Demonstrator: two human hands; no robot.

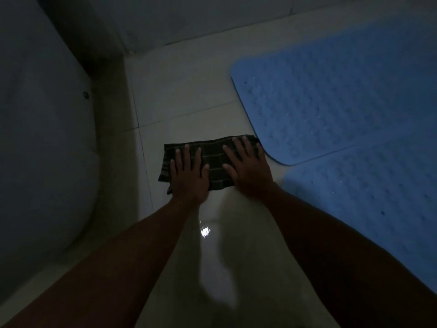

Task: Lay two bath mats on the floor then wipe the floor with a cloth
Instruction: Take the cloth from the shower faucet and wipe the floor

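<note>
A dark checked cloth (pixel 214 159) lies flat on the pale tiled floor (pixel 184 95). My left hand (pixel 189 176) presses flat on its left half, fingers spread. On the cloth's right half rests my right hand (pixel 248 166), also flat with fingers apart. Two blue bath mats lie on the floor to the right: one farther away (pixel 335 86) and one nearer (pixel 378 197), meeting along a line. The cloth's right end sits just left of the far mat's rounded corner.
A white toilet (pixel 40 138) fills the left side, close to the cloth. Tiled walls (pixel 189 17) meet the floor at the back. The room is dim, and a bright light reflection (pixel 204 231) shows on the wet-looking floor between my forearms.
</note>
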